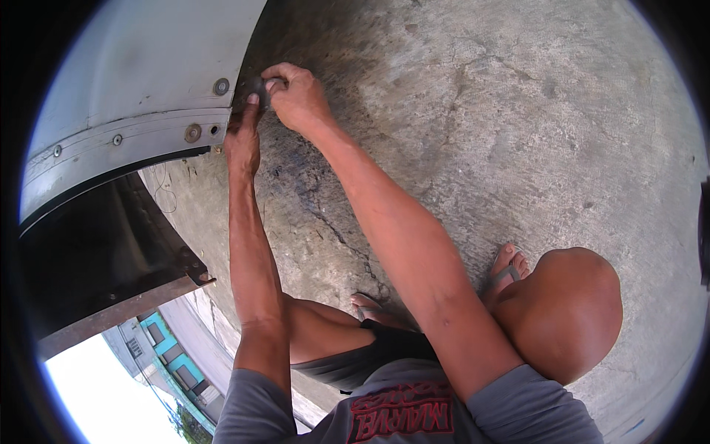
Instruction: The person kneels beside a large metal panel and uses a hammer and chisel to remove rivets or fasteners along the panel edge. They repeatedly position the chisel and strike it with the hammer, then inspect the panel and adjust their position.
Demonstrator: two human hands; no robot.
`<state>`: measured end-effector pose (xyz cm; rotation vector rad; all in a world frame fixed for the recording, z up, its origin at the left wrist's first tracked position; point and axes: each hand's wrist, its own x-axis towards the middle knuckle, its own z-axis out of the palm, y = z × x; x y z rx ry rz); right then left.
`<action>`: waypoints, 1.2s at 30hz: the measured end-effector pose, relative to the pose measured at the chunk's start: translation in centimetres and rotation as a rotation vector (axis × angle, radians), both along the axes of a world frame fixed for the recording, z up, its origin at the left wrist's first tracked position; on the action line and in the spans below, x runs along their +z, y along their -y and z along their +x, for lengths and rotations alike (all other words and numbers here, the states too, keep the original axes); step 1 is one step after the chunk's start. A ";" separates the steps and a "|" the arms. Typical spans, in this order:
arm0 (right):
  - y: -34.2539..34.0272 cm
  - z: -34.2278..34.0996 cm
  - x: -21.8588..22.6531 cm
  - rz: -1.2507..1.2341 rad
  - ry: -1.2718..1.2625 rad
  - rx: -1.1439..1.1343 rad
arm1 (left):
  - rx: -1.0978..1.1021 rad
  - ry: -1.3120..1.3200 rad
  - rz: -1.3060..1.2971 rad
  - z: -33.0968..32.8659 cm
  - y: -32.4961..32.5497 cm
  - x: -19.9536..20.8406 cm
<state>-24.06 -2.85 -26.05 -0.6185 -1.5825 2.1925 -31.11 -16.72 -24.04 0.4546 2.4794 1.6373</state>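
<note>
At the right edge of a white metal panel (159,63), my two hands work close together. My right hand (299,100) is closed, thumb and index finger bent around a small, blurred greyish thing whose kind I cannot make out. Just below and left of it, my left hand (242,144) is against the panel's edge, its thumb pointing up toward the same spot. The other left fingers are mostly hidden behind the hand and edge. Round bolt heads (221,86) and a washer-like fastener (193,133) sit in the panel near my left hand.
Stained, cracked concrete (532,140) lies beneath me, with my bent knee (569,314) at the right. Below the panel are a dark opening (96,251) and a rusty metal beam (126,314). A turquoise building (174,355) shows at lower left.
</note>
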 end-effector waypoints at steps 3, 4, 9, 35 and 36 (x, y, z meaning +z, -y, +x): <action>-0.2 -0.1 -0.2 -0.004 -0.009 -0.011 | -0.025 -0.145 0.021 0.3 -0.4 0.8; -0.1 0.0 -0.2 -0.005 -0.013 -0.011 | -0.054 -0.241 -0.049 -0.4 0.2 1.3; -0.1 -0.1 0.2 0.052 -0.005 -0.019 | -0.036 -0.392 -0.305 -0.1 0.4 2.7; 1.1 -1.5 -0.9 0.190 0.044 -0.100 | -0.053 -0.198 -0.090 0.1 2.0 1.5; 1.1 -1.4 -1.0 0.195 0.051 -0.095 | -0.037 -0.203 -0.071 0.4 1.7 1.5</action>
